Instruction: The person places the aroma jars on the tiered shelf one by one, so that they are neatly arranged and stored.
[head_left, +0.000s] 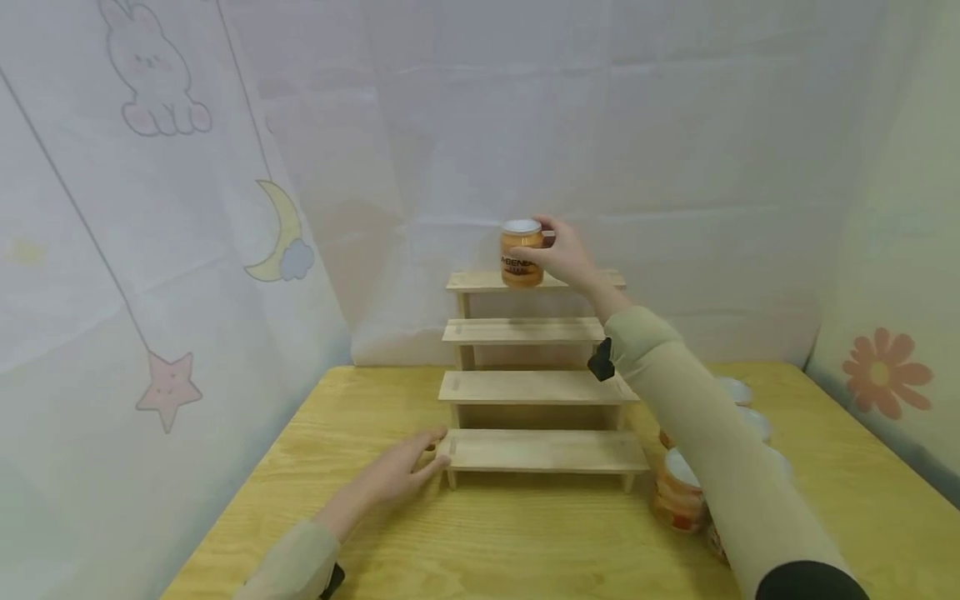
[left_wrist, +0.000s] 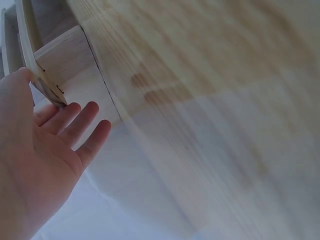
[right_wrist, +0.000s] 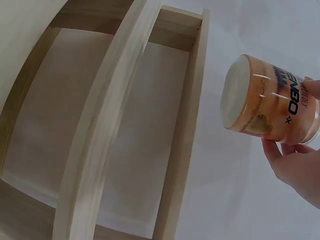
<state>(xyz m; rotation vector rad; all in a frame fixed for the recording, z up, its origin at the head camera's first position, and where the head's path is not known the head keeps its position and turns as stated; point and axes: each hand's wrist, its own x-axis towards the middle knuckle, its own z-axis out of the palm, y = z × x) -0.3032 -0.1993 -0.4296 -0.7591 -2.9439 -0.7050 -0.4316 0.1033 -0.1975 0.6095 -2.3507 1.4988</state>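
Note:
My right hand [head_left: 564, 254] grips an orange jar [head_left: 521, 271] with a white top and dark lettering, thumb on one side and fingers on the other. In the head view the jar stands upright and overlaps the top step of a pale wooden stepped rack [head_left: 540, 386]. A gap shows between the jar [right_wrist: 262, 100] and the rack in the right wrist view. Down at the lowest step's left end is my left hand [head_left: 393, 473]. Its thumb touches the board's edge; the other fingers [left_wrist: 82, 120] extend loosely beside the end, palm bare.
Several similar white-topped jars [head_left: 678, 500] stand on the yellow wooden table [head_left: 375, 542] right of the rack, partly hidden behind my right sleeve [head_left: 697, 408]. A pale cloth backdrop [head_left: 487, 108] hangs close behind the rack, and printed cloth walls flank both sides.

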